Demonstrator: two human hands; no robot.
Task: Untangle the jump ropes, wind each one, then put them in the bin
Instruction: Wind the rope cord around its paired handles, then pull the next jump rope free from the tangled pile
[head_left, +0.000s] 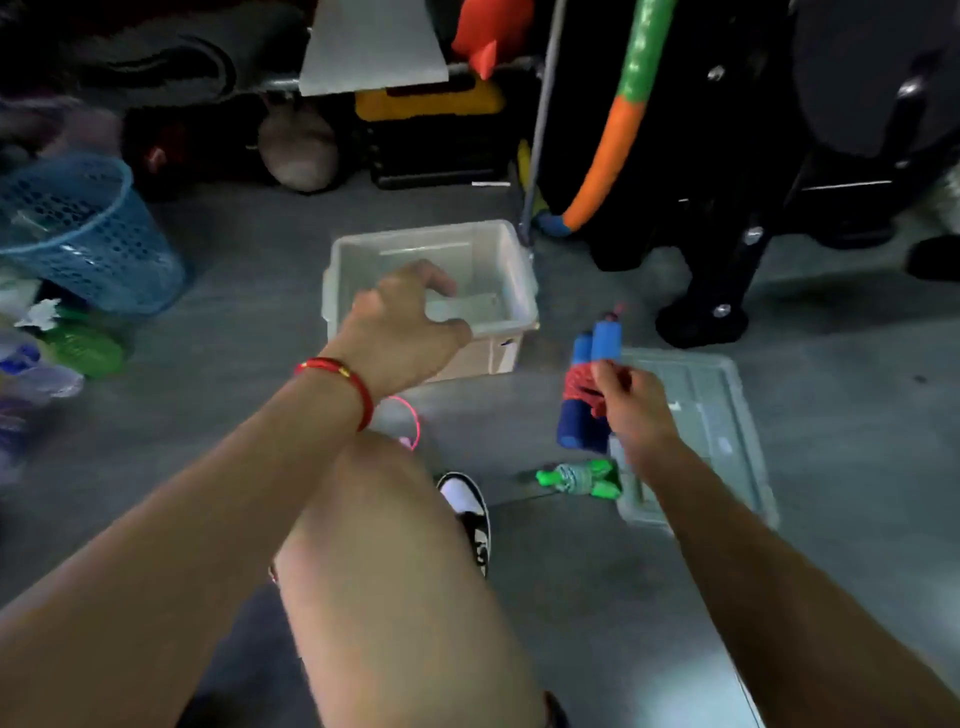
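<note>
Right hand (626, 402) gripping wound blue-handled jump rope (589, 387) in curled fingers, right of clear bin (511, 270) whose near rim left hand (402, 312) grips; green rope (579, 478) on floor nearby; risk: loose coils unwinding or missing bin if tossed.

Both forearms are bare, with no sleeves in view. The left hand (405, 317) has a red cord bracelet (345, 382) with a small gold bead at the wrist. The right hand (631, 410) wears nothing. A bare knee (384, 519) shows near, above a black-and-white sneaker (470, 512).
</note>
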